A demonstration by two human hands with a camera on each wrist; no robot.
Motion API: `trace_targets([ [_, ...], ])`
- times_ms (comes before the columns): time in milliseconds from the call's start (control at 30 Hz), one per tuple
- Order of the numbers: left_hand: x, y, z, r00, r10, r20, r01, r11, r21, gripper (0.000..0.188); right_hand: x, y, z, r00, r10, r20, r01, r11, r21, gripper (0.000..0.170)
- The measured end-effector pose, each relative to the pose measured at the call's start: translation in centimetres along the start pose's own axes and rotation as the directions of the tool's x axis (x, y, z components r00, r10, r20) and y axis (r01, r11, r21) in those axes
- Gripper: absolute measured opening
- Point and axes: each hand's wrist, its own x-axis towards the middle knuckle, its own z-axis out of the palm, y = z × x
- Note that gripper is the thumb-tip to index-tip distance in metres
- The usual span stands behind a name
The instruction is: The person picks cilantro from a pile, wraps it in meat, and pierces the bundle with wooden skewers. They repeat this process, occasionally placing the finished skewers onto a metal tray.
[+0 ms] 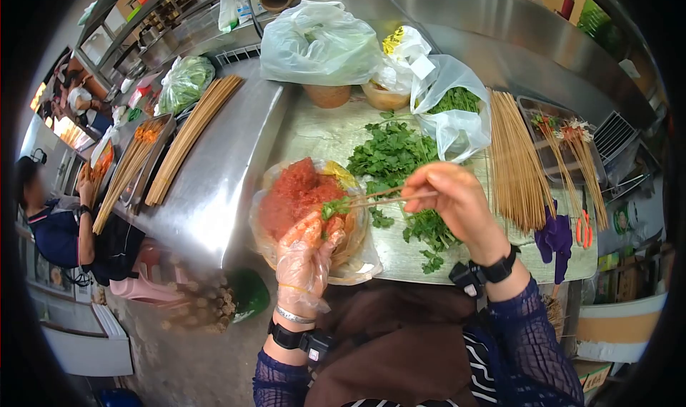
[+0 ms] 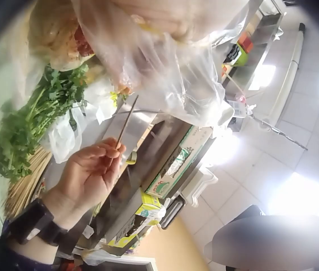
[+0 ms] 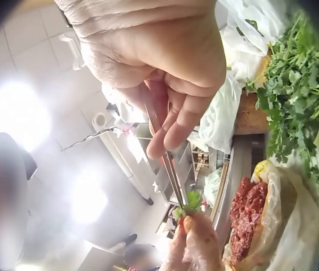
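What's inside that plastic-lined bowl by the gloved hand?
The bowl holds what looks like red mince, with something yellow at the far edge. The gloved left hand hides part; the bottom is covered.

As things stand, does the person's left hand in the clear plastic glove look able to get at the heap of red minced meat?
Probably yes: the left hand is close to the red minced meat, whose top lies uncovered, though that hand seems busy pinching a green leafy sprig.
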Motion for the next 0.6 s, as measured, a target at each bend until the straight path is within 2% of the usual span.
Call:
trace_targets([
  [167, 0.3, -0.6, 0.2, 0.995, 0.057, -0.087, -0.060, 0.997, -0.039, 0.024, -3.0, 1.9, 2.3, 0.993, -0.116, 0.002, 0.116, 0.992, -0.056, 0.027],
  [367, 0.3, -1.1, 0.1, 0.992, 0.077, -0.100, -0.083, 0.995, -0.055, 0.026, -3.2, 2.6, 3.2, 0.976, -0.215, 0.035, 0.218, 0.966, -0.142, 0.026],
  [467, 0.3, -1.1, 0.1, 0.993, 0.076, -0.086, -0.083, 0.994, -0.075, 0.027, -3.4, 2.7, 3.6, 0.968, -0.242, 0.063, 0.250, 0.941, -0.229, 0.025],
  [600, 0.4, -1.3, 0.0, 0.992, 0.090, -0.084, -0.096, 0.993, -0.065, 0.028, -3.6, 2.4, 4.3, 0.941, -0.313, 0.126, 0.337, 0.839, -0.428, 0.021],
])
